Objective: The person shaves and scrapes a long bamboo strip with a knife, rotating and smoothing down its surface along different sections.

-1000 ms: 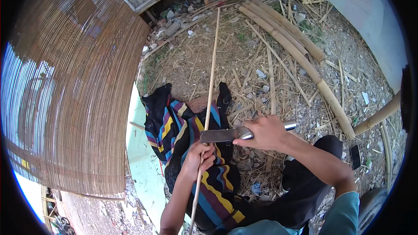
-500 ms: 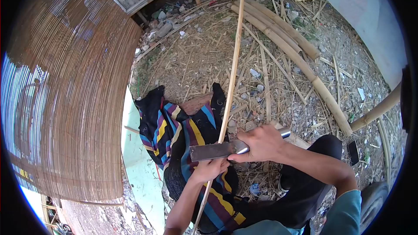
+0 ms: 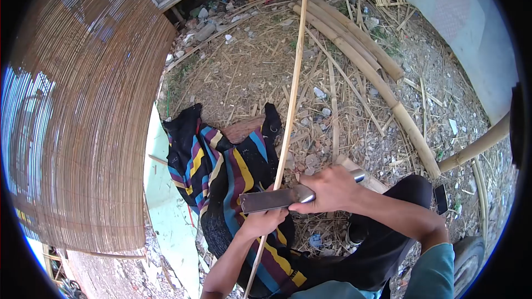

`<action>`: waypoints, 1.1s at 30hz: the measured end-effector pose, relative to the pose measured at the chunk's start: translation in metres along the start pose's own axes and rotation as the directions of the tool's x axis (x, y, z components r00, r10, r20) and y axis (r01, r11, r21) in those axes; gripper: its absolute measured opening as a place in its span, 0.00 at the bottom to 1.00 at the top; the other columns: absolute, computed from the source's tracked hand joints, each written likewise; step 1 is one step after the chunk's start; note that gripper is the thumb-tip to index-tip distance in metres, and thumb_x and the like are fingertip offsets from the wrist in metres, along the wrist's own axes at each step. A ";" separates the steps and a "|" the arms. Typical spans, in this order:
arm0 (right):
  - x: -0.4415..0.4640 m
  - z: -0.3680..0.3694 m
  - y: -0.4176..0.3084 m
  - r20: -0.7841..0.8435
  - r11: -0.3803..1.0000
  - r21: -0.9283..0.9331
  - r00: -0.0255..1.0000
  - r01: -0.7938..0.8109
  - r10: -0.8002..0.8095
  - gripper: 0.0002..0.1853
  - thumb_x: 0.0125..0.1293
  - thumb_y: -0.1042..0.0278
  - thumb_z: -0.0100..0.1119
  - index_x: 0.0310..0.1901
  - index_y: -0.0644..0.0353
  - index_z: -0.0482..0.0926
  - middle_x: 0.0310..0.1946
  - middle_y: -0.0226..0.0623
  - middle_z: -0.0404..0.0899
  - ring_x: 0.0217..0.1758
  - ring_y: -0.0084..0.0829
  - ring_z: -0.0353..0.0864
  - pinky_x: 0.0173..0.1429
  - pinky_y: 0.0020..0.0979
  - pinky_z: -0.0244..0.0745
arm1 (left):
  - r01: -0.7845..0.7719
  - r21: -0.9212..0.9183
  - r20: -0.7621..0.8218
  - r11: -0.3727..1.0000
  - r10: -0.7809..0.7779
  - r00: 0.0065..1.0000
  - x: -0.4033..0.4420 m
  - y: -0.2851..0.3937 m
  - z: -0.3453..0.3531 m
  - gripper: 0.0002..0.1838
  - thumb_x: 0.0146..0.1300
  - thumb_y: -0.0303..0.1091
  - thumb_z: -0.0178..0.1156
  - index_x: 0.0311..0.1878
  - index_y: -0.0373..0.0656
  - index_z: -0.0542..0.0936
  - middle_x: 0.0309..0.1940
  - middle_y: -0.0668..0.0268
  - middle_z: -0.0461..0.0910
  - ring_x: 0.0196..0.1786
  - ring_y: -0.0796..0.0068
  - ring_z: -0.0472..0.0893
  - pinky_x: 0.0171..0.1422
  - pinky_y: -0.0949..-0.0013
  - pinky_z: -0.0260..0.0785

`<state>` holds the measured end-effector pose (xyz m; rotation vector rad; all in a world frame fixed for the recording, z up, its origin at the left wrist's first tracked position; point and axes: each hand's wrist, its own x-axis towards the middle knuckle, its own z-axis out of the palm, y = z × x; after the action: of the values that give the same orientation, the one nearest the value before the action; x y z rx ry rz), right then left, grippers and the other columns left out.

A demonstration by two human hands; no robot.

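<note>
My right hand is wrapped round the shiny metal tube handle of a broad-bladed knife. The dark, square-ended blade lies across a long thin bamboo strip, touching it. Just below the blade, my left hand is closed round the strip, its fingers partly hidden behind the blade. The strip slants from my lap far up past the hands. Under it, a black cloth with coloured stripes drapes over my leg and the ground in front.
Thick bamboo poles lie on the littered ground at the right. A slatted bamboo blind hangs at the left beside a pale green board. A phone lies near my knee, and a tyre stands at the lower right.
The view has shifted a little to the right. The knife sits slightly lower in the picture; both hands keep their grips on knife and bamboo strip.
</note>
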<state>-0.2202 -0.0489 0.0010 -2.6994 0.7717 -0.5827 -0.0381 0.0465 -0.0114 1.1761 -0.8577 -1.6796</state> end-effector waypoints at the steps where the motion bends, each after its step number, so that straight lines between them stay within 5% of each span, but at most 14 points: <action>1: 0.002 0.000 0.001 -0.005 1.000 0.005 1.000 -0.004 0.004 0.30 0.50 0.30 0.56 0.26 0.56 0.80 0.09 0.36 0.72 0.12 0.37 0.75 0.18 0.35 0.70 | -0.040 0.078 -0.014 0.996 0.041 0.999 0.002 -0.006 -0.005 0.07 0.69 0.32 0.45 0.45 0.40 0.69 0.16 0.77 0.62 0.14 0.90 0.60 0.17 0.80 0.50; 5: 0.017 -0.018 0.023 -0.086 0.994 -0.093 0.995 -0.063 0.055 0.33 0.50 0.26 0.53 0.19 0.55 0.79 0.07 0.39 0.71 0.12 0.38 0.77 0.17 0.37 0.72 | -0.049 0.325 -0.094 0.944 0.084 0.992 0.004 0.006 0.005 0.08 0.69 0.33 0.45 0.40 0.38 0.68 0.15 0.74 0.63 0.15 0.88 0.65 0.18 0.78 0.55; 10: 0.020 -0.011 0.016 -0.184 0.987 -0.081 0.976 -0.137 0.121 0.34 0.51 0.27 0.52 0.19 0.58 0.78 0.07 0.39 0.71 0.11 0.39 0.76 0.17 0.36 0.72 | 0.003 0.342 -0.156 0.940 0.054 0.986 0.005 0.008 0.004 0.09 0.70 0.34 0.45 0.39 0.38 0.68 0.15 0.73 0.63 0.15 0.87 0.66 0.17 0.77 0.56; 12: 0.012 -0.019 0.001 -0.067 0.998 -0.021 0.996 -0.056 0.054 0.34 0.54 0.28 0.51 0.19 0.59 0.78 0.09 0.39 0.73 0.12 0.37 0.77 0.17 0.36 0.73 | -0.062 0.102 -0.113 0.993 0.074 0.991 0.003 0.007 0.008 0.07 0.69 0.33 0.46 0.39 0.38 0.68 0.15 0.74 0.63 0.15 0.88 0.65 0.17 0.77 0.54; 14: 0.010 -0.017 -0.002 -0.032 0.996 -0.088 0.999 -0.010 0.007 0.33 0.55 0.28 0.49 0.22 0.57 0.80 0.11 0.38 0.75 0.12 0.37 0.77 0.17 0.36 0.73 | -0.167 0.182 -0.063 0.969 0.180 0.982 0.009 -0.004 0.005 0.06 0.69 0.31 0.46 0.39 0.39 0.68 0.14 0.75 0.62 0.14 0.89 0.62 0.16 0.78 0.51; 16: 0.026 -0.021 0.020 -0.067 0.981 -0.044 0.980 -0.190 0.187 0.32 0.56 0.29 0.48 0.27 0.54 0.83 0.12 0.40 0.75 0.14 0.37 0.78 0.18 0.36 0.73 | -0.096 0.407 -0.169 0.908 0.178 0.969 0.008 0.000 0.006 0.07 0.70 0.32 0.46 0.37 0.39 0.67 0.13 0.76 0.59 0.13 0.90 0.60 0.16 0.79 0.48; 17: 0.036 -0.023 0.038 -0.168 0.937 -0.041 0.927 -0.346 0.335 0.30 0.57 0.30 0.48 0.31 0.51 0.84 0.12 0.40 0.75 0.16 0.38 0.79 0.20 0.38 0.75 | -0.036 0.268 -0.149 0.963 0.078 0.986 0.003 0.002 0.005 0.08 0.70 0.33 0.46 0.35 0.40 0.66 0.13 0.77 0.58 0.13 0.90 0.60 0.16 0.79 0.49; 20: 0.039 -0.041 0.040 -0.144 0.929 -0.096 0.928 -0.358 0.343 0.31 0.56 0.29 0.48 0.31 0.53 0.83 0.12 0.41 0.75 0.17 0.38 0.80 0.21 0.39 0.76 | -0.032 0.254 -0.135 0.967 0.068 0.988 0.005 0.006 0.005 0.09 0.70 0.33 0.46 0.34 0.40 0.65 0.13 0.77 0.57 0.13 0.90 0.60 0.16 0.78 0.49; 24: 0.011 -0.009 -0.008 0.004 0.999 -0.029 1.000 -0.028 0.028 0.36 0.53 0.26 0.48 0.25 0.58 0.81 0.12 0.45 0.76 0.16 0.41 0.80 0.22 0.38 0.76 | -0.095 0.331 -0.122 0.939 0.142 0.982 0.003 -0.004 0.004 0.09 0.70 0.34 0.48 0.35 0.40 0.66 0.13 0.76 0.59 0.13 0.88 0.61 0.15 0.76 0.50; 27: 0.024 -0.019 0.016 0.047 0.996 -0.065 0.997 -0.053 0.057 0.35 0.54 0.26 0.47 0.26 0.57 0.82 0.12 0.44 0.76 0.18 0.42 0.80 0.24 0.39 0.77 | -0.039 0.403 -0.171 0.915 0.117 0.978 0.001 0.003 0.001 0.10 0.69 0.35 0.49 0.33 0.40 0.67 0.13 0.74 0.63 0.14 0.86 0.65 0.17 0.75 0.54; 29: 0.041 -0.032 0.044 -0.172 0.931 -0.081 0.925 -0.356 0.339 0.34 0.55 0.27 0.46 0.29 0.55 0.82 0.12 0.42 0.75 0.19 0.42 0.81 0.25 0.39 0.78 | -0.030 0.447 -0.191 0.894 0.129 0.973 0.004 0.007 0.003 0.12 0.69 0.36 0.49 0.31 0.40 0.67 0.12 0.73 0.65 0.15 0.86 0.67 0.17 0.76 0.56; 33: 0.028 -0.032 0.028 -0.017 0.954 -0.032 0.954 -0.298 0.298 0.33 0.56 0.27 0.46 0.31 0.53 0.83 0.12 0.43 0.75 0.19 0.42 0.81 0.25 0.39 0.78 | -0.020 0.427 -0.186 0.904 0.110 0.976 0.004 0.006 0.005 0.12 0.68 0.35 0.50 0.30 0.39 0.67 0.12 0.72 0.65 0.15 0.84 0.67 0.19 0.74 0.58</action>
<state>-0.2251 -0.0923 0.0271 -2.5391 1.1748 -0.5157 -0.0416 0.0409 -0.0060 1.5652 -1.1511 -1.3200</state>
